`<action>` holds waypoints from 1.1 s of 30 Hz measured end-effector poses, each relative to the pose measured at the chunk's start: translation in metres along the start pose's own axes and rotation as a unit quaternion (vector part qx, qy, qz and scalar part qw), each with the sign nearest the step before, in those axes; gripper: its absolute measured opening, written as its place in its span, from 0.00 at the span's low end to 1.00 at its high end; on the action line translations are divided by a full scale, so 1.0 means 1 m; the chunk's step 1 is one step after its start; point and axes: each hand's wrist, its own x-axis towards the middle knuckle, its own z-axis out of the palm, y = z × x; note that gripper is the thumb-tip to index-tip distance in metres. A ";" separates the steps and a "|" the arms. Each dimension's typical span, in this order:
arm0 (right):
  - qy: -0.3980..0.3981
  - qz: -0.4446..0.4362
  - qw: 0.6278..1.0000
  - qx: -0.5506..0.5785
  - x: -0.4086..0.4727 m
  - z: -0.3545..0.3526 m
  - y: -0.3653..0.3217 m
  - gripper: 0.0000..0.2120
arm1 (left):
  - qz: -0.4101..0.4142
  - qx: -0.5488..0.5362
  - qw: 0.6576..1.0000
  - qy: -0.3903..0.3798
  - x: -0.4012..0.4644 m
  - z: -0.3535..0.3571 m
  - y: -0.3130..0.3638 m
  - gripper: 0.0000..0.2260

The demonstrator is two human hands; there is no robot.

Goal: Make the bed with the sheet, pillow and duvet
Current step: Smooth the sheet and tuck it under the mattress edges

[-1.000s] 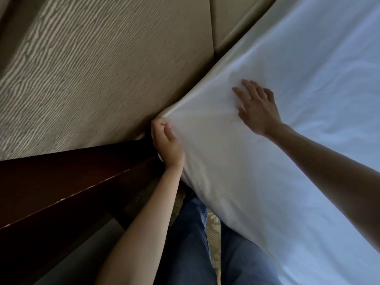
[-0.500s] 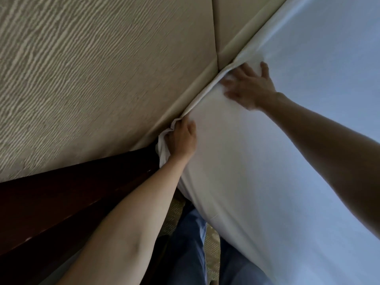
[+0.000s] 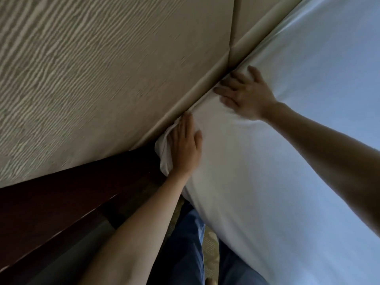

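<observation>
Against padded headboard: left hand, now flat, and right hand, fingers spread, tucking sheet corner deeper.

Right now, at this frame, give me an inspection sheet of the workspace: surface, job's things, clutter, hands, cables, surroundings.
Surface: mattress covered by the white sheet, mostly smooth.
Job's things: sheet bunched at the corner by the headboard; pillow and duvet not seen.
Clutter: nothing seen.
Hands: left hand lies flat with straight fingers on the bunched sheet corner; right hand is spread on the sheet, fingertips at the headboard seam.
Cables: nothing seen.
Surroundings: padded beige headboard panels, dark wooden furniture beside the bed, patterned carpet, the person's blue trousers.
</observation>
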 end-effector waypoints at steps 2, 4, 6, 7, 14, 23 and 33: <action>-0.004 -0.010 1.000 0.004 0.008 0.002 -0.009 0.32 | -0.048 -0.009 0.998 -0.025 0.012 0.001 0.005 0.25; 0.013 -0.012 1.000 0.000 0.020 0.000 -0.016 0.32 | -0.108 -0.018 0.992 -0.066 0.033 -0.004 0.009 0.22; -0.001 -0.002 1.000 -0.015 0.030 0.000 -0.020 0.28 | -0.189 -0.024 0.972 -0.137 0.058 -0.009 0.012 0.22; -0.009 0.008 1.000 -0.017 0.034 0.002 -0.023 0.26 | -0.210 -0.018 0.962 -0.174 0.068 -0.011 0.014 0.24; 0.063 0.050 0.997 0.019 0.009 0.017 -0.043 0.31 | -0.098 -0.086 0.990 -0.048 0.032 -0.007 -0.001 0.23; 0.094 0.086 0.991 0.046 -0.076 0.056 -0.111 0.25 | -0.204 -0.113 0.971 -0.046 -0.071 0.006 -0.005 0.34; 0.100 0.100 0.989 0.047 -0.119 0.074 -0.140 0.23 | -0.296 -0.240 0.924 -0.024 -0.015 0.010 -0.038 0.26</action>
